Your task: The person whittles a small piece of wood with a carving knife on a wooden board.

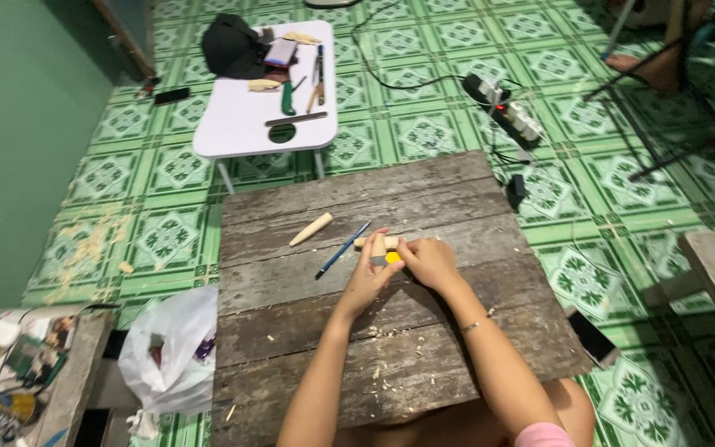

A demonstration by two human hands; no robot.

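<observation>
Basically both hands meet at the middle of the weathered plank table (308, 331), seen from above. Left hand (366, 281) is curled shut around a small yellow-handled cutter (389, 259), thumb on top; whether the blade is out is too small to tell. Right hand (432, 261) is closed over one end of a short pale wooden stick (371, 242), pinning it flat on the boards; the other end pokes out toward the left. A bracelet sits on the right wrist.

Just beside the stick lies a blue pencil (343, 248), slanted, not touched. Further left, apart, a tapered carved wooden peg (311, 229). Wood shavings (378, 372) scatter over the near planks.

Doing this well, I'd judge: keep the stick pressed firm against the table, holding fingers behind the edge, cut shallow and away from the body (thin curls, not chunks), turn the piece often.

Around: white plastic bag (171, 352) on the floor at the table's left corner, smartphone (593, 338) at the right edge. Beyond, a low white table (233, 132) carries a black cap (229, 45), a green-handled tool (288, 98) and more wood pieces. Power strip (513, 116) with cable on the green patterned tile floor (167, 236).
</observation>
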